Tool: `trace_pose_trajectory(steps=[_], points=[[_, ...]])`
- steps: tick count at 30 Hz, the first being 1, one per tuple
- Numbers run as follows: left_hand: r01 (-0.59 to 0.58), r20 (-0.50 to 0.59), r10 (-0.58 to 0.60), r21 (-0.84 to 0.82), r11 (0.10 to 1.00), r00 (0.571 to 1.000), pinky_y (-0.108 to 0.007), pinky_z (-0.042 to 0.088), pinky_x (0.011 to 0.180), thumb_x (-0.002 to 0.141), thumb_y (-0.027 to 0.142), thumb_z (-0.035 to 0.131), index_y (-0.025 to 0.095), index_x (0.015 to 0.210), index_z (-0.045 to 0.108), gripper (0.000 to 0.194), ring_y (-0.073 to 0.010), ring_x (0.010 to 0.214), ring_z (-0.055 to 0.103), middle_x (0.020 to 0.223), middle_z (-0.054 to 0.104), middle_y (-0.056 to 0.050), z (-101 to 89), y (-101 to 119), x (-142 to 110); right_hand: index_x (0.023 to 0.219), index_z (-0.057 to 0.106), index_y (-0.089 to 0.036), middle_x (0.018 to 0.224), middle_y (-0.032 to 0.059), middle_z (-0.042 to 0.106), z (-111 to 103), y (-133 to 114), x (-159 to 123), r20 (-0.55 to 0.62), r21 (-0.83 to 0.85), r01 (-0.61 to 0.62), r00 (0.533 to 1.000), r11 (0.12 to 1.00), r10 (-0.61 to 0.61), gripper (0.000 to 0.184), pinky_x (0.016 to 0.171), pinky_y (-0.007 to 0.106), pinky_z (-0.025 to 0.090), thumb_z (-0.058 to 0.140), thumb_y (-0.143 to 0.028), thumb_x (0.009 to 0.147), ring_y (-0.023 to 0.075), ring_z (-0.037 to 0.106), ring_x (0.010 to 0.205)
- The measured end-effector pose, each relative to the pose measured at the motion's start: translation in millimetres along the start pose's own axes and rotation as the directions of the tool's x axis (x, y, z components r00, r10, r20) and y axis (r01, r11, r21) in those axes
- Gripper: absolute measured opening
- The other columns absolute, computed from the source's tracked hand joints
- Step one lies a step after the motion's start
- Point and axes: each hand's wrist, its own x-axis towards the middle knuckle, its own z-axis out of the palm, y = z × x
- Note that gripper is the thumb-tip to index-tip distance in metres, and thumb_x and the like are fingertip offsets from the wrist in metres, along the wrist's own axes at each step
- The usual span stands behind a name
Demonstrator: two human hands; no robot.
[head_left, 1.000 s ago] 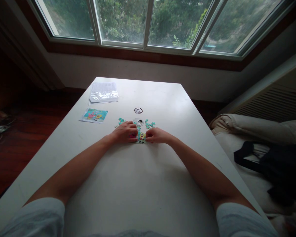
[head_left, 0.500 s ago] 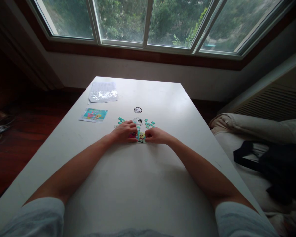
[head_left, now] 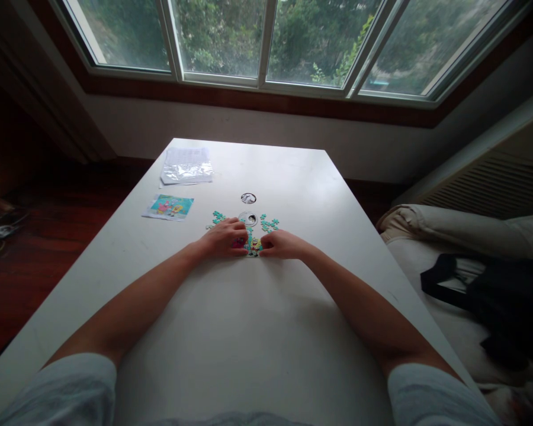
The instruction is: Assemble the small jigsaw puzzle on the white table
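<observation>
A small, partly joined jigsaw puzzle (head_left: 253, 245) in teal, yellow and pink lies mid-table on the white table (head_left: 249, 331). My left hand (head_left: 224, 238) rests on its left side, fingers curled and pressing down on the pieces. My right hand (head_left: 282, 244) sits at its right edge, fingers pinched together against the pieces. Loose teal pieces (head_left: 270, 223) lie just beyond my right hand, and more loose teal pieces (head_left: 218, 216) lie beyond my left. What the fingertips grip is too small to make out.
A printed picture card (head_left: 169, 207) lies left of the puzzle, with a clear plastic bag (head_left: 186, 166) farther back. Two round cable holes (head_left: 249, 198) sit behind the puzzle. A bed with a black bag (head_left: 497, 302) is at the right; a window spans the far wall.
My right hand has edged slightly left toward the puzzle's middle. My left hand stays in place.
</observation>
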Motion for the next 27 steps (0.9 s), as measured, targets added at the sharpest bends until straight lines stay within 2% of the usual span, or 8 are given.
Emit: trace_pose_trajectory(steps=[3, 6, 9, 12, 14, 17, 20, 27], points=[[0.0, 0.003, 0.0, 0.008, 1.0, 1.0, -0.036, 0.043, 0.088, 0.087, 0.047, 0.07, 0.021, 0.092, 0.067, 0.026, -0.0235, 0.096, 0.055, 0.096, 0.064, -0.006, -0.3, 1, 0, 0.066, 0.056, -0.019, 0.061, -0.0047, 0.049, -3, 11, 4, -0.006, 0.107, -0.022, 1.0, 0.994, 0.023, 0.027, 0.059, 0.026, 0.025, 0.063, -0.041, 0.078, 0.0115, 0.041, 0.063], [0.006, 0.002, -0.006, 0.01, 1.0, 1.0, -0.036, 0.044, 0.088, 0.088, 0.047, 0.069, 0.021, 0.093, 0.067, 0.026, -0.0235, 0.096, 0.055, 0.097, 0.064, -0.006, -0.6, 2, -1, 0.067, 0.056, -0.019, 0.061, -0.0051, 0.047, -6, 27, 10, -0.143, 0.211, -0.088, 0.983, 0.974, 0.119, 0.031, 0.059, 0.026, 0.027, 0.061, -0.047, 0.079, 0.0116, 0.041, 0.062], [0.005, 0.002, -0.005, 0.006, 1.0, 1.0, -0.036, 0.044, 0.088, 0.088, 0.047, 0.069, 0.021, 0.093, 0.067, 0.027, -0.0233, 0.096, 0.055, 0.097, 0.064, -0.006, -1.0, 2, -1, 0.07, 0.058, -0.019, 0.062, -0.004, 0.051, -8, 41, 14, -0.372, 0.239, -0.158, 0.897, 0.958, 0.24, 0.032, 0.06, 0.026, 0.029, 0.057, -0.048, 0.083, 0.012, 0.044, 0.062], [0.0, 0.004, 0.0, 0.002, 1.0, 1.0, -0.036, 0.043, 0.088, 0.088, 0.047, 0.069, 0.021, 0.093, 0.067, 0.026, -0.023, 0.095, 0.055, 0.097, 0.064, -0.006, -1.3, 3, -1, 0.075, 0.064, -0.019, 0.067, -0.0015, 0.059, -9, 49, 16, -0.536, 0.186, -0.207, 0.798, 0.96, 0.276, 0.03, 0.062, 0.027, 0.031, 0.055, -0.046, 0.086, 0.013, 0.048, 0.064], [-0.008, 0.003, 0.008, -0.004, 1.0, 1.0, -0.035, 0.043, 0.088, 0.089, 0.044, 0.067, 0.021, 0.094, 0.068, 0.024, -0.0228, 0.096, 0.055, 0.098, 0.065, -0.007, -0.8, 5, 0, 0.081, 0.068, -0.019, 0.071, 0.0, 0.063, -7, 53, 16, -0.57, 0.153, -0.209, 0.78, 0.966, 0.259, 0.029, 0.064, 0.026, 0.032, 0.055, -0.044, 0.088, 0.0136, 0.051, 0.066], [-0.039, -0.002, 0.039, -0.039, 0.999, 0.999, -0.034, 0.044, 0.088, 0.094, 0.034, 0.061, 0.023, 0.1, 0.071, 0.016, -0.0216, 0.098, 0.056, 0.102, 0.066, -0.007, 1.2, 9, 1, 0.091, 0.072, -0.019, 0.074, 0.0003, 0.066, -4, 56, 15, -0.575, 0.114, -0.172, 0.792, 0.979, 0.206, 0.027, 0.065, 0.026, 0.034, 0.055, -0.041, 0.09, 0.0138, 0.053, 0.067], [-0.087, 0.01, 0.089, -0.097, 0.991, 0.996, -0.031, 0.044, 0.09, 0.096, 0.024, 0.057, 0.026, 0.108, 0.073, 0.021, -0.02, 0.101, 0.058, 0.107, 0.067, -0.006, 3.8, 14, 3, 0.095, 0.072, -0.02, 0.073, -0.0004, 0.065, -1, 57, 15, -0.585, 0.093, -0.138, 0.794, 0.986, 0.167, 0.027, 0.065, 0.025, 0.035, 0.054, -0.039, 0.092, 0.0136, 0.054, 0.066], [-0.134, 0.047, 0.139, -0.095, 0.986, 0.989, -0.032, 0.043, 0.089, 0.096, 0.031, 0.061, 0.033, 0.116, 0.074, 0.024, -0.019, 0.099, 0.06, 0.112, 0.067, -0.005, 4.7, 23, 5, 0.097, 0.072, -0.019, 0.087, 0.0053, 0.067, 2, 65, 21, -0.649, 0.016, -0.114, 0.754, 0.993, 0.097, 0.024, 0.079, 0.03, 0.042, 0.051, -0.031, 0.094, 0.019, 0.056, 0.083]])
